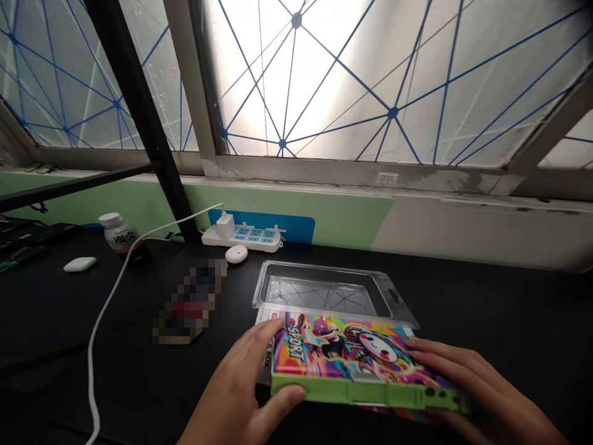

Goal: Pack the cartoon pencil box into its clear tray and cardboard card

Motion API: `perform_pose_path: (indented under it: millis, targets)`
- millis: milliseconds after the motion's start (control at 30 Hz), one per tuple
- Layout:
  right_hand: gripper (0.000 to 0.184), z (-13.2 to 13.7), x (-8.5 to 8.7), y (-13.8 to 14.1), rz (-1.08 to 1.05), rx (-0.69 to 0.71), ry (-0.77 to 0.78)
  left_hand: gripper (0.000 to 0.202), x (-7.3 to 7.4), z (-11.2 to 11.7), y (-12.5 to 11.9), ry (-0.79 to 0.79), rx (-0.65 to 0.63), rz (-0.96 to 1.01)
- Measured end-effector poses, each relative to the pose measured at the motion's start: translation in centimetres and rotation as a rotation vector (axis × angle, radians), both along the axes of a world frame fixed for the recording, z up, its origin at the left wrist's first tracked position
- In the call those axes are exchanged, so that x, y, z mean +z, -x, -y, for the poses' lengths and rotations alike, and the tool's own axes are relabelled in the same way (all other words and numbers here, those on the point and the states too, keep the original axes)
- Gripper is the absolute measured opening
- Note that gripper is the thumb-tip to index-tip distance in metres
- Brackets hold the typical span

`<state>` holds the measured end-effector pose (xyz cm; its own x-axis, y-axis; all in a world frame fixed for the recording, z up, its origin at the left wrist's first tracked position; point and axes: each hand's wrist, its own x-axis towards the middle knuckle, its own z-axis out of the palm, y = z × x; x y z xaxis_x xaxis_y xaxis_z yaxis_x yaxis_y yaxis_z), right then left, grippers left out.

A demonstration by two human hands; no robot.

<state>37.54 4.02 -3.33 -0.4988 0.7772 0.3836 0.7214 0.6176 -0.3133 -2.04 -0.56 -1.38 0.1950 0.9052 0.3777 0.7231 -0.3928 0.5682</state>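
A colourful pencil box with a cartoon lid and a green side is gripped between my two hands near the table's front. My left hand closes on its left end, the thumb on the green side and fingers over the top. At the other end, my right hand holds the right edge, with part of its fingers hidden below. Just behind lies a clear plastic blister pack. A printed card shows partly under the box's left end.
On the black table stand a white power strip with a plugged charger, a white earbud case and a white-capped bottle. A white cable runs along the left. A blurred-out item lies left of the pack.
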Motion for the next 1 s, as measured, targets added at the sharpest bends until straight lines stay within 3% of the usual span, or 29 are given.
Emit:
perform_pose_path:
  millis: [133, 200, 400, 567, 733, 867, 1000]
  targets:
    - [0.041, -0.5, 2.2, 1.6, -0.094, -0.137, 0.124, 0.065, -0.2, 0.2, -0.3, 0.087, 0.041, 0.015]
    - [0.035, -0.9, 3.1, 2.3, -0.059, -0.149, 0.115, 0.066, -0.1, 0.2, -0.5, 0.143, 0.063, 0.039]
    - [0.028, -1.8, 4.7, 4.8, 0.237, -0.073, -0.203, 0.048, 0.5, 0.0, -0.7, 0.153, 0.029, 0.006]
    - [0.025, -1.3, 6.1, 9.2, 0.305, 0.022, -0.083, 0.066, 0.3, 0.1, -0.8, 0.213, 0.062, 0.035]
    - [0.023, -1.5, 5.6, 13.3, 0.316, 0.015, -0.075, 0.103, 0.3, 0.1, -0.7, 0.338, 0.047, 0.168]
    - [0.022, -2.3, 4.4, 14.1, 0.326, 0.013, -0.14, 0.109, 0.6, 0.0, -0.7, 0.395, 0.028, 0.209]
    - [0.022, -2.7, 4.4, 14.1, 0.269, 0.008, -0.235, 0.112, 0.7, 0.1, -0.8, 0.392, -0.002, 0.218]
